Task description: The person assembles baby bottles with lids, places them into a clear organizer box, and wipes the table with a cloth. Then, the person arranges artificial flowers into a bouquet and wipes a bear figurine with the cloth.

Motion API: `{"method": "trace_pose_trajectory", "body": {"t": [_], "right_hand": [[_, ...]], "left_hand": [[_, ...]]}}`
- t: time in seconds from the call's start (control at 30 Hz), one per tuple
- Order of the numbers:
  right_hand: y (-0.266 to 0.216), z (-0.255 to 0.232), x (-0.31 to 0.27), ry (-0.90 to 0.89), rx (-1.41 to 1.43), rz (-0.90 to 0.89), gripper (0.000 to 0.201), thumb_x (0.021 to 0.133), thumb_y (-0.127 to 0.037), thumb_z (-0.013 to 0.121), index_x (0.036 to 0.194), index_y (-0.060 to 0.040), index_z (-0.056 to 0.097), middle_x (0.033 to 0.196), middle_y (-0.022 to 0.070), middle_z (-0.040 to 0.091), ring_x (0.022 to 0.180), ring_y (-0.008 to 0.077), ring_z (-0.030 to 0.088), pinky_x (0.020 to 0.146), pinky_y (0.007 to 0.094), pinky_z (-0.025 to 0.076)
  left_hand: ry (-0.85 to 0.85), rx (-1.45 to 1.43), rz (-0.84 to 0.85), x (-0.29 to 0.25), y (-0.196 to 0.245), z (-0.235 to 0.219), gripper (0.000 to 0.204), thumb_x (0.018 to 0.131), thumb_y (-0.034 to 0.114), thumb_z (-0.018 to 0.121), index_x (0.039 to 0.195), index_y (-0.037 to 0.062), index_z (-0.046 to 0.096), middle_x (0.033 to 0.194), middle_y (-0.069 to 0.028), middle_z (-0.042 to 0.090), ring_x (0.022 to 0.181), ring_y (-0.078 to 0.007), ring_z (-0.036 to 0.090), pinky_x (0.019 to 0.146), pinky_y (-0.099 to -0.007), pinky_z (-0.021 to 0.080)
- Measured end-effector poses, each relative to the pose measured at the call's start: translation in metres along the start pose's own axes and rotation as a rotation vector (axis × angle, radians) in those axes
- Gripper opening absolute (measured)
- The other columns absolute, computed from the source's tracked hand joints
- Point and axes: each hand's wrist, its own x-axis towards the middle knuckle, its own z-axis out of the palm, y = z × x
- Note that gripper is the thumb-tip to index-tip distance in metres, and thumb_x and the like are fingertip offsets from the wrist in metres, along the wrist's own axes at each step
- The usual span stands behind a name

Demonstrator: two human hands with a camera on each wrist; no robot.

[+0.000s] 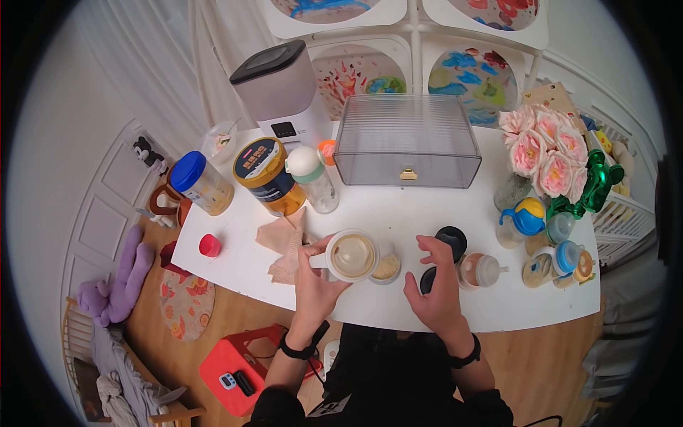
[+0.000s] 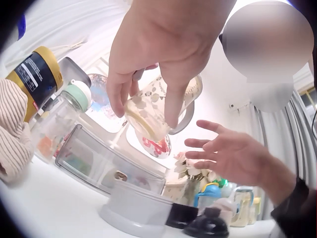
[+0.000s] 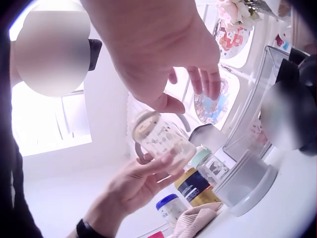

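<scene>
My left hand (image 1: 320, 288) grips a clear baby bottle (image 1: 353, 256) with a leaf print, a wide open mouth and a side handle. It is held up over the table, and its inside looks pale beige. In the right wrist view the bottle (image 3: 166, 141) tilts, the fingers wrapped around its lower part. My right hand (image 1: 435, 292) hovers to the right with fingers spread, holding nothing. Below and between the hands stands a grey-white tub (image 2: 136, 208) containing pale powder (image 1: 386, 267). Black lid parts (image 1: 451, 242) lie beyond and partly under the right hand.
A peach-topped bottle (image 1: 482, 271) stands right of my right hand, several baby bottles (image 1: 544, 267) farther right. A beige cloth (image 1: 284, 242), mint-lidded bottle (image 1: 316, 181), gold-lidded tub (image 1: 267, 174) and red cup (image 1: 210, 245) are at left. A clear box (image 1: 409, 142) sits at the back.
</scene>
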Motion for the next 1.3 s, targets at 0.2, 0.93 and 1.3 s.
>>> {"method": "trace_pose_trajectory", "body": {"t": [0.2, 0.93, 1.3], "right_hand": [[0.001, 0.004, 0.000, -0.138, 0.624, 0.513, 0.046, 0.091, -0.001, 0.057, 0.135, -0.0021, 0.043, 0.127, 0.0117, 0.054, 0.113, 0.0201, 0.054, 0.091, 0.0350, 0.048], [-0.014, 0.005, 0.019, 0.018, -0.151, -0.129, 0.062, 0.078, -0.004, 0.076, 0.131, -0.0041, 0.046, 0.130, 0.0189, 0.045, 0.119, 0.0335, 0.050, 0.096, 0.0400, 0.046], [0.005, 0.022, 0.008, 0.260, 0.130, 0.226, 0.062, 0.086, -0.011, 0.073, 0.136, 0.0000, 0.037, 0.126, 0.0154, 0.043, 0.114, 0.0254, 0.051, 0.097, 0.0372, 0.044]], "left_hand": [[0.003, 0.045, 0.328, 0.006, -0.008, 0.007, 0.062, 0.073, 0.006, 0.086, 0.097, 0.0077, 0.029, 0.131, -0.0255, 0.055, 0.129, -0.0351, 0.053, 0.104, -0.0387, 0.046], [-0.129, 0.201, -0.103, -0.011, -0.019, -0.015, 0.087, 0.081, 0.015, 0.079, 0.139, 0.0013, 0.015, 0.121, -0.0148, 0.059, 0.101, -0.0244, 0.062, 0.085, -0.0333, 0.051], [-0.432, 0.011, -0.239, -0.018, -0.004, -0.013, 0.072, 0.092, 0.014, 0.068, 0.145, 0.0043, 0.021, 0.129, -0.0153, 0.056, 0.104, -0.0200, 0.061, 0.085, -0.0315, 0.050]]}}
